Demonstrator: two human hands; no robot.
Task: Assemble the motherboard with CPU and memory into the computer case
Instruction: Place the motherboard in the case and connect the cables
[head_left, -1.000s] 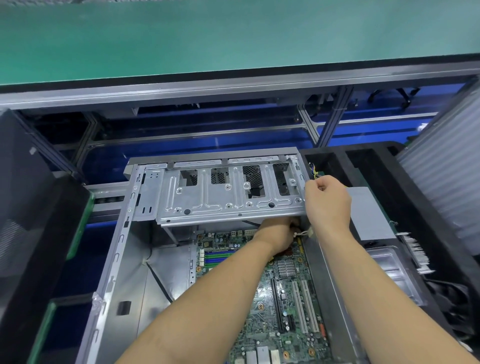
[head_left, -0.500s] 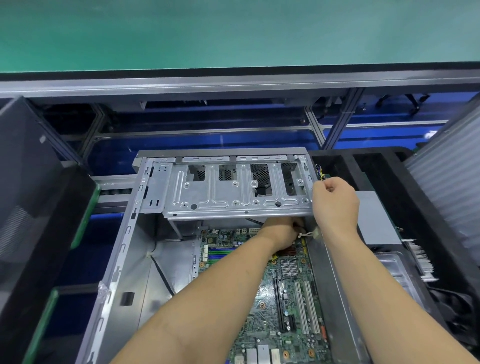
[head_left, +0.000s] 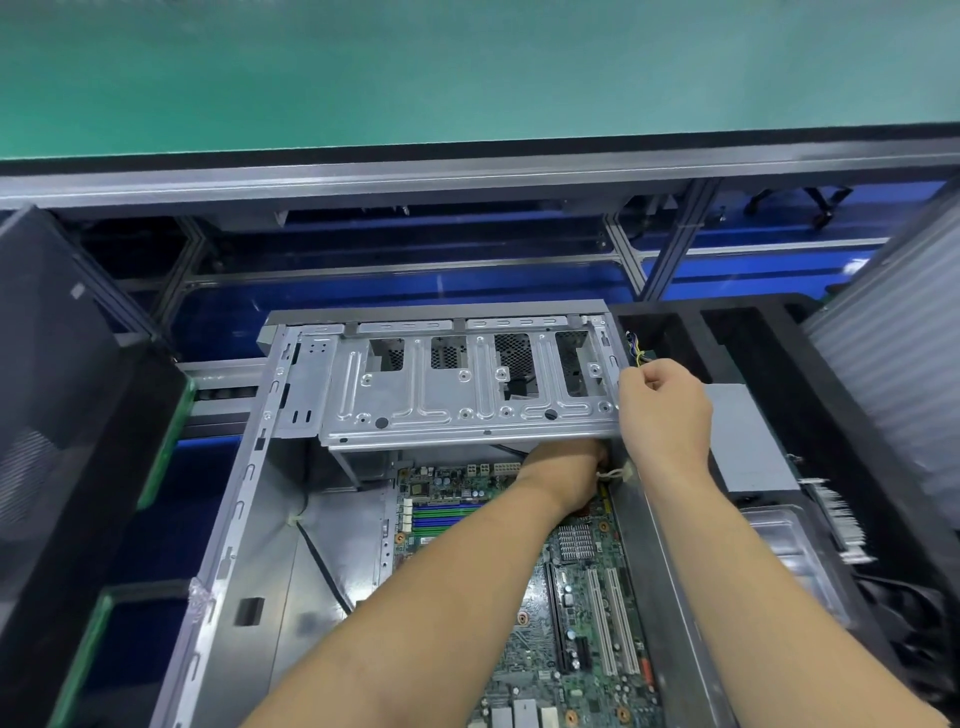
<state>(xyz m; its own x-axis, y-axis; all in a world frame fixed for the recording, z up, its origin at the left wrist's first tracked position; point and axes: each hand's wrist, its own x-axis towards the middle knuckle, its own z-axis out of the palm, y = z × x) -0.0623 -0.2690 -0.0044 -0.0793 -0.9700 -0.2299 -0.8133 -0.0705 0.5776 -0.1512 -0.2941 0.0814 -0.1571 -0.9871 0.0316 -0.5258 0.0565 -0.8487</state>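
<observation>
Board (head_left: 566, 613) sits in the case (head_left: 244, 545), below both hands. Right hand (head_left: 665, 410) pinches the wire bundle (head_left: 636, 348) at the drive cage (head_left: 467, 384) corner; left hand (head_left: 566, 467) reaches under the cage, grip hidden. We'd keep the wires lifted clear and feed the plug in straight, no forcing.

An electronics assembly line in a factory. At 12 o'clock runs a green conveyor belt (head_left: 467, 67) edged by a grey aluminium rail (head_left: 467, 174), with an extruded aluminium frame (head_left: 670, 249) over blue flooring beneath it. Black foam trays (head_left: 779, 332) at 2 o'clock hold parts, and a dark bin (head_left: 62, 389) sits at 9 o'clock. An open steel computer case (head_left: 249, 519) with a bare green motherboard (head_left: 571, 597) inside lies at 6 o'clock, as at a work station.
</observation>
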